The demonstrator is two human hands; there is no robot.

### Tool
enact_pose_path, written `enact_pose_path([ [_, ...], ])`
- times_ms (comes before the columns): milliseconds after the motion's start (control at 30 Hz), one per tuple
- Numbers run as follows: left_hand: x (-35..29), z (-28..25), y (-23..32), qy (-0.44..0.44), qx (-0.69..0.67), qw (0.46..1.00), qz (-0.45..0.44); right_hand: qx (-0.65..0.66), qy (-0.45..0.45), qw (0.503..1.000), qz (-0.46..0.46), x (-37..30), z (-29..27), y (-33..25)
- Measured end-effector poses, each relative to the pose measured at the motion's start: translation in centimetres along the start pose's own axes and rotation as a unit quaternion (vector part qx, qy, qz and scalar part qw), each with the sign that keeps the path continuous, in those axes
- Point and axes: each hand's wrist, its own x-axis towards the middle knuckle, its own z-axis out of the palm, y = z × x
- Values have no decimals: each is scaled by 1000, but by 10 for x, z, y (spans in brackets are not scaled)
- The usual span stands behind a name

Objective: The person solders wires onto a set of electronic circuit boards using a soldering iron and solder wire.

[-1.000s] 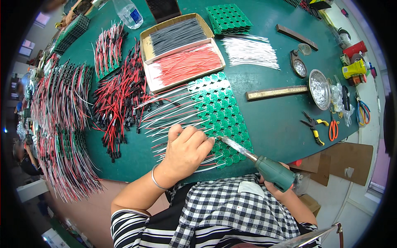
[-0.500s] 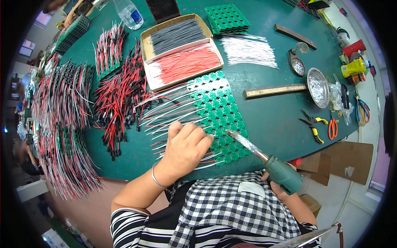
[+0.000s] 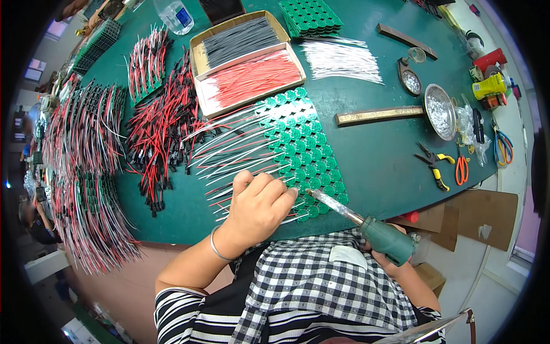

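Note:
A sheet of joined round green circuit boards point(image 3: 309, 148) lies on the table, with red, black and white wires point(image 3: 229, 163) fanning out from its left side. My left hand point(image 3: 260, 202) is closed in a pinch over the near part of these wires, fingertips at the boards; what it pinches is hidden. My right hand point(image 3: 385, 261), partly covered by the tool, grips the green handle of a soldering iron point(image 3: 389, 239). The iron's tip points left at the boards, just right of my left fingertips; I cannot tell whether it touches.
Beyond the boards are a box of red and black wires point(image 3: 199, 89), white wires point(image 3: 342, 60) and stacked green boards point(image 3: 310, 18). Wired boards point(image 3: 86, 132) and red-black leads point(image 3: 163, 132) lie left. A metal dish point(image 3: 440, 112), pliers point(image 3: 433, 166) and orange-handled scissors point(image 3: 461, 169) lie right.
The iron's tip has moved slightly left and down across the boards, closer to my left fingertips. The table's contents sit a little higher in view; my left hand keeps its pinch.

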Motion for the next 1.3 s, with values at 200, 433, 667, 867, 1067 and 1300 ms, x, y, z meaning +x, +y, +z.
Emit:
enact_pose_path([
  [200, -2, 1, 0, -7, 1, 1000, 0, -14, -4, 1000, 6, -5, 3, 2],
  [433, -3, 1, 1, -12, 3, 1000, -4, 1, 3, 1000, 8, -6, 7, 7],
  [667, -2, 1, 0, -15, 2, 1000, -5, -13, 29, 999, -14, 10, 6, -6],
  [867, 0, 0, 1, -6, 3, 1000, -1, 137, 66, 988, -7, -4, 8, 14],
  [1067, -1, -4, 3, -35, 19, 999, -13, 248, 219, 943, -40, 25, 9, 12],
  [1300, 51, -13, -19, -46, 4, 998, -48, 399, 284, 870, -58, 57, 7, 26],
])
